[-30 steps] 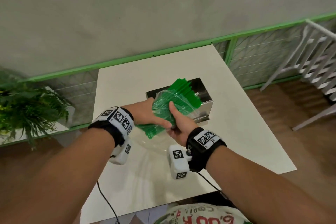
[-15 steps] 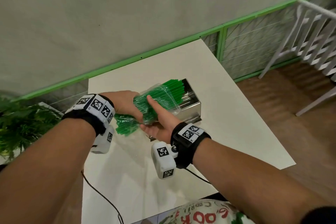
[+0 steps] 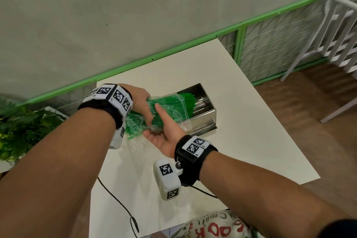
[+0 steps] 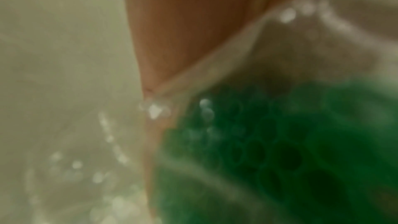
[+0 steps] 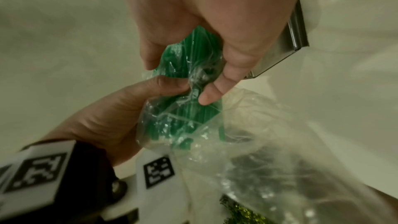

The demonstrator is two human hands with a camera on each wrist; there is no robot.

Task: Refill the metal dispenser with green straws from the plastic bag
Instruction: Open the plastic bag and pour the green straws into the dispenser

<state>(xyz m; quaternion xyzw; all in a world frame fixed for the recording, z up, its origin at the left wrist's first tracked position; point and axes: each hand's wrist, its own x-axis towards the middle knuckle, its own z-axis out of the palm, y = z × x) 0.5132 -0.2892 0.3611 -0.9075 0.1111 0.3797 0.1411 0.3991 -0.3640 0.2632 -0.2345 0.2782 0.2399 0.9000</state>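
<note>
Even soft light; left wrist view badly blurred.

The right hand (image 5: 204,28) curls its fingers (image 5: 212,93) round the green straws (image 5: 193,67) through the crinkled plastic bag (image 5: 247,142). Opposite, the left hand (image 5: 120,117) pinches the same bundle. Beside the fingers shows the metal dispenser (image 5: 286,48).

Left wrist view all blurry: only a fuzzy green patch of straws (image 4: 280,151) at lower right. Fingers of left hand (image 3: 140,100) hidden behind plastic bag (image 3: 170,110). White chair (image 3: 336,31) cut off at right edge.
</note>
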